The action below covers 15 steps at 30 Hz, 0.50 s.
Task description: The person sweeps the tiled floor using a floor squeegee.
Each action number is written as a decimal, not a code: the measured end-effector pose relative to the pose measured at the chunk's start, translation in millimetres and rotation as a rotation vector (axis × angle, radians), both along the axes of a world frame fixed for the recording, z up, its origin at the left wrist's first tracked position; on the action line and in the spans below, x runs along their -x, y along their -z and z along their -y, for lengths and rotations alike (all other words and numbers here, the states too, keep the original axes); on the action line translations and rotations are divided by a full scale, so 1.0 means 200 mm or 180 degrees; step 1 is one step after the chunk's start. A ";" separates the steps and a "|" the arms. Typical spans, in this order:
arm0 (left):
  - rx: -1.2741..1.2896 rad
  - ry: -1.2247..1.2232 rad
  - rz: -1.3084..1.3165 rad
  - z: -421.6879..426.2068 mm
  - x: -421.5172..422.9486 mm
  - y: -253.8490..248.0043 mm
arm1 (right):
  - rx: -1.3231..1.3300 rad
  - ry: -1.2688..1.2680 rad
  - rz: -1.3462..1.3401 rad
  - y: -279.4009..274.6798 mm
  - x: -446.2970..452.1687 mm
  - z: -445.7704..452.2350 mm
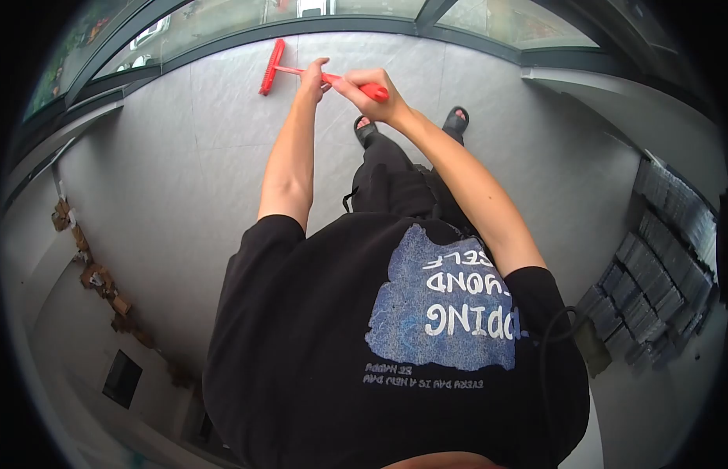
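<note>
A red long-handled floor brush (273,67) stretches out in front of me, its bristled head on the grey tiled floor (223,102) near the windows. My left hand (312,78) is closed around the shaft on the side nearer the head, with the thumb sticking out. Higher up, my right hand (369,87) wraps the thick red grip, whose rounded end shows beside the fingers. The shaft looks foreshortened, and my hands cover parts of it.
Dark-framed windows (364,25) run along the far edge of the floor. Stacked, plastic-looking grey packs (653,258) stand at the right. Cardboard pieces and brown clutter (98,277) line the left wall. My sandalled feet (365,129) are on the floor behind the brush.
</note>
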<state>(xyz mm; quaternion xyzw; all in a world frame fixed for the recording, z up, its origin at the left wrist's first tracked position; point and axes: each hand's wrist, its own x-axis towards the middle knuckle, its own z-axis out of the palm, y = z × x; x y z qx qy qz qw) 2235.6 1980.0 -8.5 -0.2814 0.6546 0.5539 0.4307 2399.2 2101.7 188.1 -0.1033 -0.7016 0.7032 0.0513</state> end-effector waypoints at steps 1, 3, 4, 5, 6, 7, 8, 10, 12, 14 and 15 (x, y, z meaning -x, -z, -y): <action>-0.0028 -0.0030 -0.0029 -0.07 -0.05 -0.02 | -0.0028 -0.0030 -0.0029 0.00 -0.05 -0.06; 0.0133 0.0561 0.0008 -0.21 -0.23 -0.04 | -0.0044 -0.0046 -0.0267 0.01 -0.21 -0.20; -0.0127 0.0598 -0.0039 -0.30 -0.35 -0.05 | -0.0388 -0.0229 -0.0288 0.02 -0.30 -0.32; -0.0055 0.0551 -0.0074 -0.41 -0.48 -0.06 | -0.0405 -0.0261 -0.0278 0.02 -0.42 -0.42; -0.0119 0.0764 -0.0123 -0.52 -0.60 -0.12 | -0.0329 -0.0020 -0.0280 -0.01 -0.54 -0.50; -0.0175 0.0840 -0.0117 -0.60 -0.73 -0.15 | -0.0220 0.0208 -0.0270 -0.05 -0.68 -0.55; -0.0280 0.0817 -0.0105 -0.69 -0.86 -0.17 | -0.0279 0.0236 -0.0089 -0.08 -0.80 -0.62; -0.0518 0.0683 -0.0040 -0.84 -1.09 -0.22 | -0.0385 0.0283 0.0001 -0.15 -0.98 -0.74; -0.0367 0.0545 -0.0156 -0.93 -1.28 -0.29 | -0.0423 0.0360 -0.0074 -0.21 -1.16 -0.82; 0.1254 0.0960 -0.0881 -1.02 -1.41 -0.64 | -0.0014 0.0697 0.0122 -0.27 -1.25 -0.87; 0.0760 0.1012 -0.1640 -1.00 -1.44 -0.85 | -0.0034 0.0716 0.0055 -0.27 -1.27 -0.89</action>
